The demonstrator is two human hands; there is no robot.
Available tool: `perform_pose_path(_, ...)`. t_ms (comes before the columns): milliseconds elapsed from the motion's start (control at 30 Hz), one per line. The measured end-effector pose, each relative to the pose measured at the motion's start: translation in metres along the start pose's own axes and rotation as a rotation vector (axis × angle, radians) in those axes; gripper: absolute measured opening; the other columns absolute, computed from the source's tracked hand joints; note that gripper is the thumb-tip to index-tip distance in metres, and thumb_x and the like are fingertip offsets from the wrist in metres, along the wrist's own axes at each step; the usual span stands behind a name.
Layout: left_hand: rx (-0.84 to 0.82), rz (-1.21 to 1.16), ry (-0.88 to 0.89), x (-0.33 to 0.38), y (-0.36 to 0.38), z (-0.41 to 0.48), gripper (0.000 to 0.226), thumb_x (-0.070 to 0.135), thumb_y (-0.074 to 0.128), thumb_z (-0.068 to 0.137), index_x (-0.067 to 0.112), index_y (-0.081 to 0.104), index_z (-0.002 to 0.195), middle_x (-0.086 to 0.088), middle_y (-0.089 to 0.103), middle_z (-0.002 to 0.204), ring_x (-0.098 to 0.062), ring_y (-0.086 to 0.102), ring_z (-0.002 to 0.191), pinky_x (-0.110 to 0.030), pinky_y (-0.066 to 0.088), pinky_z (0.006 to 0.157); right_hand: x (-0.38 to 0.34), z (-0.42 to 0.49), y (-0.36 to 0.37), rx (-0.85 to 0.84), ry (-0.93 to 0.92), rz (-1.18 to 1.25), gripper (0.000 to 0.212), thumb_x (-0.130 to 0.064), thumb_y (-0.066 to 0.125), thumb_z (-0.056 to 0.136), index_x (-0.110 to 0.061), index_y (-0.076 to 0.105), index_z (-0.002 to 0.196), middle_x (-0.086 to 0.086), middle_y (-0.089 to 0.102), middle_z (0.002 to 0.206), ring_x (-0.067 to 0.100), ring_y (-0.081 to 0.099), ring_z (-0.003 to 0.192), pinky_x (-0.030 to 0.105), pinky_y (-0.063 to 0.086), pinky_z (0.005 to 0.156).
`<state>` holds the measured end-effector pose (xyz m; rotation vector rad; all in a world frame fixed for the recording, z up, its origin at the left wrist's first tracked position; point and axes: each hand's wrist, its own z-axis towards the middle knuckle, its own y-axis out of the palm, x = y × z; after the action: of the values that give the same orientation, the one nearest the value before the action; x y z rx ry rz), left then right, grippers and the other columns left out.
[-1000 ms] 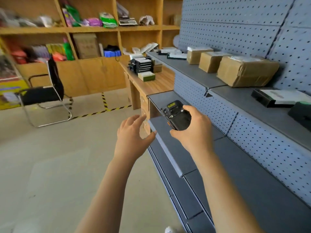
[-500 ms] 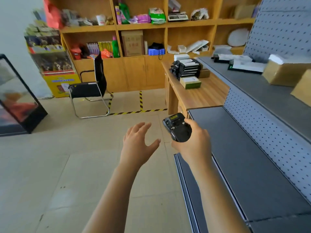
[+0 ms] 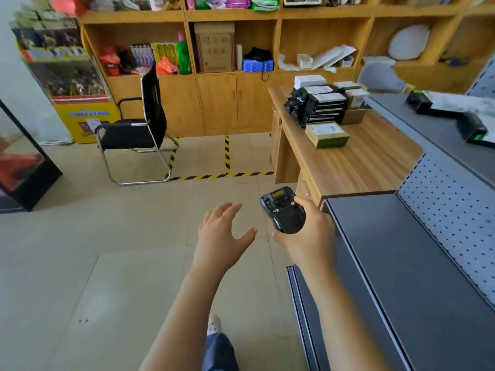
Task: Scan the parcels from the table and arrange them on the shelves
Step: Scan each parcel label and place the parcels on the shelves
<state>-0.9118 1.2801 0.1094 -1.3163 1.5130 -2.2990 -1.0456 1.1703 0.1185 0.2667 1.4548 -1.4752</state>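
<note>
A tiled floor (image 3: 107, 250) is seen across the left and middle, crossed by striped tape (image 3: 222, 176). A wooden cupboard (image 3: 219, 103) is set along the far wall, its open bays filled with goods. Grey shelves (image 3: 401, 263) are ranged down the right side, backed by pegboard (image 3: 450, 210); on the upper level two black packets (image 3: 474, 128) are laid, blurred. A table (image 3: 361, 167) is placed between cupboard and shelves, touching the shelves' end. A black chair (image 3: 144, 121) is stood on the floor to the left, well apart from the table. The parcels (image 3: 325, 108) are gathered at the table's far end: a stack of dark ones, with a green-sided box (image 3: 327, 135) just in front. The right hand (image 3: 310, 236) is held over the floor, just beside the lower shelf's corner, and its fingers are curled round a black scanner (image 3: 285, 211). The left hand (image 3: 222, 234) is held beside it, apart, fingers spread and nothing gripped.
</note>
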Motion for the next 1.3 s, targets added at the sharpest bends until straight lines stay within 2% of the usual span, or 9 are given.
perform_pose_path(233,-0.036,-0.068,0.123,-0.036,-0.012,0.18,0.065,0.047,0.065,0.084,0.027,0.043,0.142,0.007,0.043,0.144,-0.014,0.031,0.135,-0.038,0.027,0.114,-0.029,0.141,0.08,0.13,0.068,-0.011,0.075,-0.025,0.088,0.061,-0.023,0.056,0.129,-0.004,0.065,0.116,0.024,0.055,0.111,0.038,0.053,0.082)
perform_pose_path(400,-0.103,-0.058,0.175,-0.048,-0.016,0.283,0.065,0.047,0.065,0.085,0.028,0.043,0.142,0.007,0.041,0.146,-0.016,0.029,0.136,-0.041,0.027,0.115,-0.041,0.217,0.12,0.182,0.142,-0.012,0.075,-0.024,0.088,0.06,-0.025,0.055,0.128,-0.005,0.064,0.115,0.022,0.055,0.11,0.03,0.05,0.079)
perform_pose_path(567,-0.191,-0.06,0.232,-0.05,0.008,0.358,0.065,0.047,0.064,0.085,0.028,0.042,0.143,0.007,0.042,0.145,-0.014,0.03,0.136,-0.037,0.025,0.114,-0.024,0.279,0.144,0.225,0.222,-0.039,0.08,-0.027,0.088,0.059,-0.028,0.053,0.131,-0.008,0.064,0.116,0.019,0.053,0.112,0.022,0.044,0.077)
perform_pose_path(667,-0.224,-0.054,0.269,-0.045,0.031,0.403,0.064,0.048,0.064,0.085,0.029,0.042,0.142,0.007,0.042,0.145,-0.015,0.031,0.136,-0.039,0.027,0.114,-0.005,0.319,0.153,0.253,0.262,-0.044,0.079,-0.026,0.086,0.059,-0.029,0.053,0.13,-0.009,0.063,0.117,0.018,0.053,0.113,0.022,0.044,0.076)
perform_pose_path(833,-0.261,-0.035,0.357,-0.019,0.08,0.49,0.065,0.048,0.064,0.084,0.029,0.043,0.142,0.007,0.043,0.144,-0.016,0.034,0.133,-0.037,0.028,0.112,0.037,0.399,0.156,0.328,0.328,-0.05,0.076,-0.03,0.085,0.055,-0.033,0.054,0.125,-0.009,0.064,0.109,0.021,0.058,0.104,0.035,0.055,0.077)
perform_pose_path(967,-0.308,-0.028,0.46,0.024,0.126,0.563,0.064,0.047,0.064,0.084,0.026,0.044,0.141,0.006,0.045,0.142,-0.017,0.036,0.131,-0.035,0.028,0.11,0.068,0.47,0.136,0.444,0.387,-0.024,0.062,-0.031,0.081,0.053,-0.035,0.058,0.111,-0.006,0.066,0.094,0.02,0.061,0.086,0.036,0.055,0.068)
perform_pose_path(1067,-0.341,-0.054,0.527,0.055,0.161,0.609,0.062,0.044,0.067,0.084,0.024,0.047,0.139,0.003,0.048,0.14,-0.018,0.038,0.131,-0.033,0.027,0.11,0.088,0.514,0.118,0.5,0.45,-0.025,0.05,-0.032,0.082,0.054,-0.028,0.062,0.1,-0.004,0.066,0.084,0.022,0.062,0.078,0.035,0.054,0.064)
perform_pose_path(1200,-0.431,-0.072,0.608,0.086,0.209,0.65,0.065,0.046,0.066,0.083,0.024,0.047,0.141,0.003,0.046,0.143,-0.014,0.034,0.135,-0.032,0.025,0.113,0.128,0.547,0.105,0.531,0.561,-0.069,0.067,-0.026,0.081,0.053,-0.031,0.06,0.116,-0.011,0.066,0.094,0.017,0.062,0.089,0.032,0.054,0.07)
perform_pose_path(1300,-0.515,-0.062,0.656,0.103,0.245,0.677,0.066,0.045,0.066,0.084,0.023,0.046,0.142,0.001,0.045,0.144,-0.016,0.032,0.136,-0.032,0.025,0.114,0.152,0.561,0.102,0.6,0.665,-0.106,0.063,-0.031,0.08,0.052,-0.033,0.056,0.111,-0.013,0.064,0.088,0.018,0.06,0.09,0.035,0.055,0.069)
